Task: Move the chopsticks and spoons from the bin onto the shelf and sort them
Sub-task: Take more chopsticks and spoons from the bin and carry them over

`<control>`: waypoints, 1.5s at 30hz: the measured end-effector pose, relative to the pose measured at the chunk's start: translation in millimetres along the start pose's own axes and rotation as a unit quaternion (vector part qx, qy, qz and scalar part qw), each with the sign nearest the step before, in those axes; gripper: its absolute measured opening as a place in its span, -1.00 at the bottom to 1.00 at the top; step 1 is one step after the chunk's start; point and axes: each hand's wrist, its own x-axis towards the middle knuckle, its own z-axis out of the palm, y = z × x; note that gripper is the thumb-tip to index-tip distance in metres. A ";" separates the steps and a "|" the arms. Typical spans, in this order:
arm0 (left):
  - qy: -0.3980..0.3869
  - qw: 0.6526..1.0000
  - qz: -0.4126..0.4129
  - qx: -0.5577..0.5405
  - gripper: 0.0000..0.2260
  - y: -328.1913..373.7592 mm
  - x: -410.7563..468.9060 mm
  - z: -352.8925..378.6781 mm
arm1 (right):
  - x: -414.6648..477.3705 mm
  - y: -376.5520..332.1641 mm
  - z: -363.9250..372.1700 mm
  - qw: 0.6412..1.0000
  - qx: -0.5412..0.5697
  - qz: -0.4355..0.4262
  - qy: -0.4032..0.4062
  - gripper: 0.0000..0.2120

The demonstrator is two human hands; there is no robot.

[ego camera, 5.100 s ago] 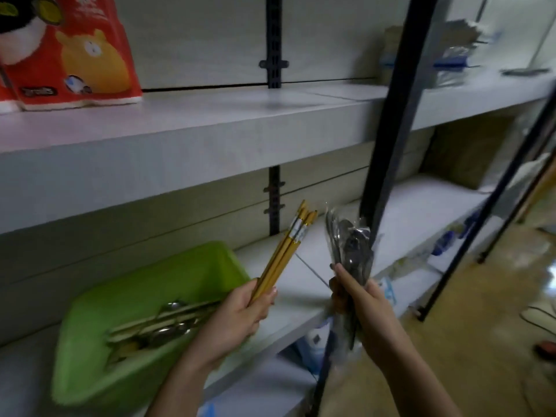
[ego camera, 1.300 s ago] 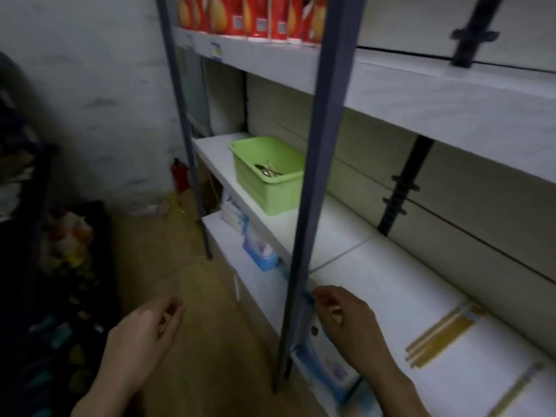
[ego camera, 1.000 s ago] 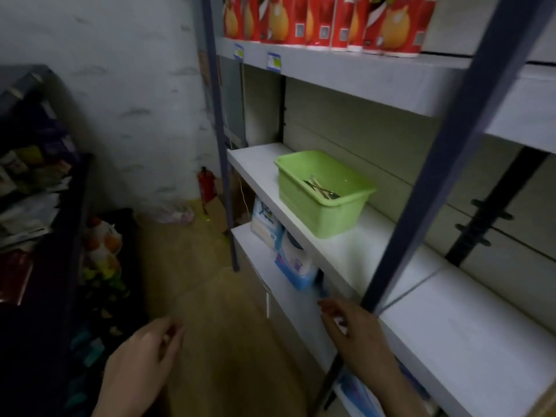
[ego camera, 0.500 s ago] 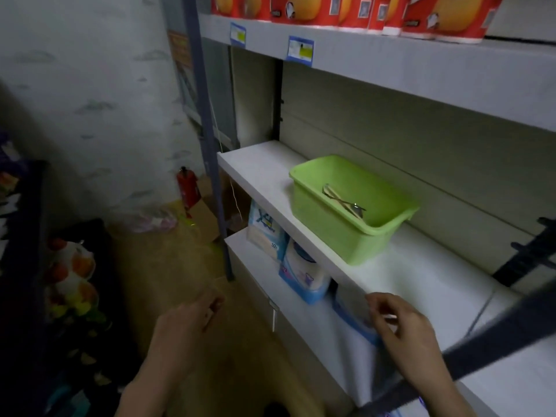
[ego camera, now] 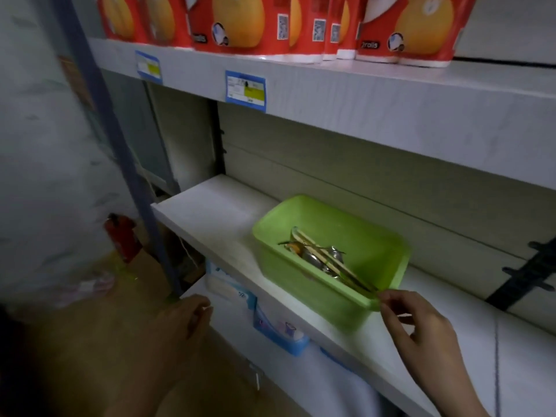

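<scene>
The right hand (ego camera: 421, 329) reaches up to the near corner of the green plastic bin (ego camera: 331, 266), and its fingers (ego camera: 388, 299) are bent in a little, with the tips right at the bin's rim; the picture is too blurry to tell if they touch it or pinch anything. The left hand (ego camera: 183, 323) hangs lower, out in front of the shelves, with loose, softly curled fingers that hold nothing. The bin sits on the white middle shelf (ego camera: 210, 218). Inside it lie some pale wooden chopsticks (ego camera: 331, 263) and shiny metal spoons (ego camera: 313, 257), all mixed in one pile; how many there are is hard to make out. On the shelf above stand red packs with a yellow cartoon shape (ego camera: 237, 22), cut off at the top. Two blue-edged price tags (ego camera: 245, 90) stick to that shelf's front. Under the middle shelf, blue and white packs (ego camera: 279, 332) are partly hidden. A red fire extinguisher (ego camera: 122, 236) stands on the floor by the wall.
</scene>
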 end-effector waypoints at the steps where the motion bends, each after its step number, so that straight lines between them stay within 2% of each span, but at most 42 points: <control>1: 0.012 1.000 0.004 -0.002 -0.85 -3.5 2.0 -0.4 | 0.4 -1.2 -1.1 1.000 -0.001 -0.004 -0.006 -0.84; 3: 0.021 1.000 0.020 0.001 -0.87 -9.6 8.4 0.4 | 1.1 -4.2 -2.0 1.000 -0.007 -0.015 -0.019 -0.85; 6: -0.013 0.998 0.056 -0.007 -0.90 -10.5 34.8 -1.4 | 9.9 -15.2 11.9 0.999 -0.024 -0.025 -0.006 -0.93; 10: -0.027 0.993 0.108 -0.049 -0.90 6.8 81.5 -9.9 | 27.2 -18.2 27.6 0.999 -0.050 -0.001 -0.005 -0.86; 12: -0.034 0.987 0.145 -0.060 -0.92 19.0 104.4 -16.6 | 37.9 -21.9 32.5 0.997 -0.070 0.012 -0.004 -0.89; 15: -0.036 0.968 0.238 -0.063 -0.90 34.7 140.5 -20.1 | 57.5 -29.4 37.4 0.994 -0.107 0.032 -0.011 -0.89; 17: -0.054 0.953 0.291 -0.061 -0.76 46.1 163.1 -16.0 | 72.1 -33.9 39.7 0.991 -0.125 0.045 -0.018 -0.86; 18: -0.063 0.946 0.312 -0.063 -0.76 53.5 172.9 -12.8 | 79.5 -34.8 40.7 0.990 -0.130 0.053 -0.023 -0.84; 21: -0.070 0.917 0.386 -0.067 -0.94 81.4 195.9 1.7 | 100.8 -31.5 45.4 0.986 -0.140 0.074 -0.046 -0.80; 25: -0.154 0.888 0.431 -0.039 -0.88 115.1 222.7 33.9 | 128.3 -18.2 54.3 0.972 -0.180 0.101 -0.112 -0.76; 28: -0.212 0.861 0.462 0.028 -0.84 135.5 241.4 62.6 | 145.1 -5.0 65.3 0.952 -0.220 0.124 -0.175 -0.73; 32: -0.308 0.831 0.439 0.147 -0.77 151.2 262.2 99.4 | 164.0 15.5 82.5 0.926 -0.250 0.163 -0.230 -0.69; 35: -0.347 0.803 0.422 0.237 -0.66 154.2 272.8 117.2 | 174.0 26.7 93.4 0.921 -0.252 0.188 -0.231 -0.68; 38: -0.387 0.768 0.410 0.304 -0.65 150.2 275.7 126.7 | 177.6 34.3 102.4 0.920 -0.232 0.209 -0.236 -0.69; 42: -0.426 0.759 0.392 0.299 -0.71 142.1 281.3 134.0 | 175.8 38.8 106.4 0.915 -0.220 0.224 -0.254 -0.71; 45: -0.446 0.759 0.384 0.279 -0.65 141.2 282.5 134.6 | 174.9 40.8 105.8 0.918 -0.218 0.226 -0.241 -0.72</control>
